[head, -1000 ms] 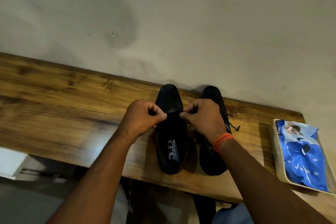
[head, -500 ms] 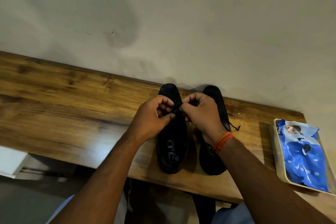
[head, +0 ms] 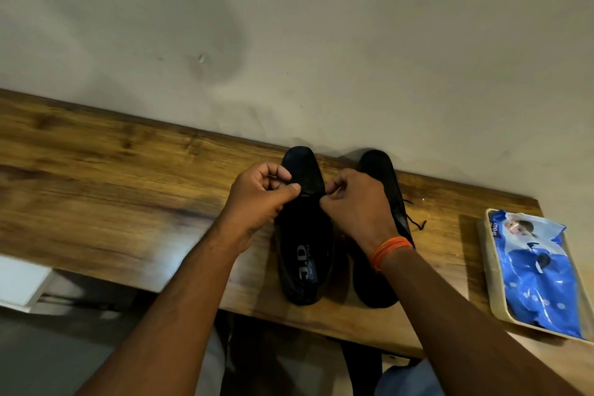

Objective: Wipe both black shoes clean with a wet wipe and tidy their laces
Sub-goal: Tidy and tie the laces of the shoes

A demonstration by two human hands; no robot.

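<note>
Right of 2 shoes (head: pixel 303 244): wipes pack (head: pixel 536 273) in tray (head: pixel 485 254).

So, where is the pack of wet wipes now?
In the head view the wipes pack lies in a tray at the far right of the table, to the right of both shoes.

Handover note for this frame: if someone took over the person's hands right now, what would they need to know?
Left hand and right hand each pinch the lace over the left shoe, mid-tie.
Both shoes stand side by side on the wooden shelf, toes to the wall. The right shoe has its lace ends trailing loose on the wood.
The wet wipe pack lies in a tray at the right.
Done: cannot tell whether the shoes were wiped.
Left: finish this knot, then tidy the right shoe's lace.
</note>
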